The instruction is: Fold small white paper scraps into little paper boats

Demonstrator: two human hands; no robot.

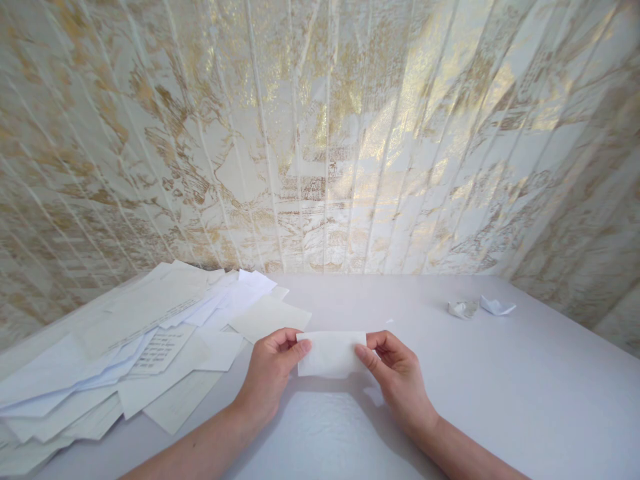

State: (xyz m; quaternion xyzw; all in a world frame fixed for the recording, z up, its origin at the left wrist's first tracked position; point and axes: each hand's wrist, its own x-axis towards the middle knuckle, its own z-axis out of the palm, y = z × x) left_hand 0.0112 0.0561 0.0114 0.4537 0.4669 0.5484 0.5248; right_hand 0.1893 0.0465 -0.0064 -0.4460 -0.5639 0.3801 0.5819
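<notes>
1. Left edge of the tabletop [500, 400]: a loose heap of paper sheets [125, 347] fans out from the far-left corner toward the middle. I'd work clear of it so nothing gets dragged along.
2. Left hand [273, 373]: my take is that a light pinch right at the end is enough, since squeezing harder would just buckle the piece. The wrist comes in low from the front edge, the fingers are curled, and the thumb tip clamps the left short edge of the paper slip [331, 355].
3. The slip is a small white rectangle held flat and level just over the tabletop, near the front edge and about mid-width. I can't tell if it's doubled over. Even tension from both ends should keep its edges square.
4. Right hand [395, 373]: it mirrors the other one, with thumb and forefinger gripping the right short edge, the other fingers tucked in, and the forearm angled in from the front-right.
5. Toward the far-right corner: a crumpled scrap [463, 308] lies just beside a folded white piece [496, 306], both well apart from the hands.
</notes>
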